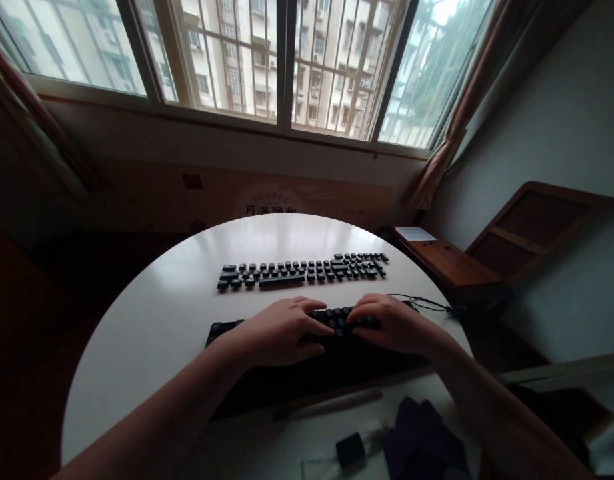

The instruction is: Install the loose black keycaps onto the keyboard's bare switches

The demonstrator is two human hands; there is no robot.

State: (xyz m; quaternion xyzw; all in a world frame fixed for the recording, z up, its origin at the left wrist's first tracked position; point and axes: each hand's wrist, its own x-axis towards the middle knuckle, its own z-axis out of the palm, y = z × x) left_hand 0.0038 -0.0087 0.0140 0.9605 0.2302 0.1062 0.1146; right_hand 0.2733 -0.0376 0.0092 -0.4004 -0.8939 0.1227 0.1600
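A black keyboard [257, 393] lies on the white round table in front of me, with part of its key area bare and dark. My left hand [289, 330] rests over its middle, fingers spread and pointing right across a cluster of black keycaps [339, 321]. On the right side of that cluster is my right hand [387, 320], its fingers bent but apart, tips touching the keys. I see nothing held in either hand. Beyond the keyboard, loose black keycaps [281, 280] stand in rows laid out like a keyboard.
Near the table's front edge lie a long slim tool [337, 403], a small black-headed item [350, 450] and a dark purple cloth-like thing [427, 440]. A black cable [427, 303] runs off the right side of the white table [131, 347]. A wooden cabinet [441, 257] stands beyond.
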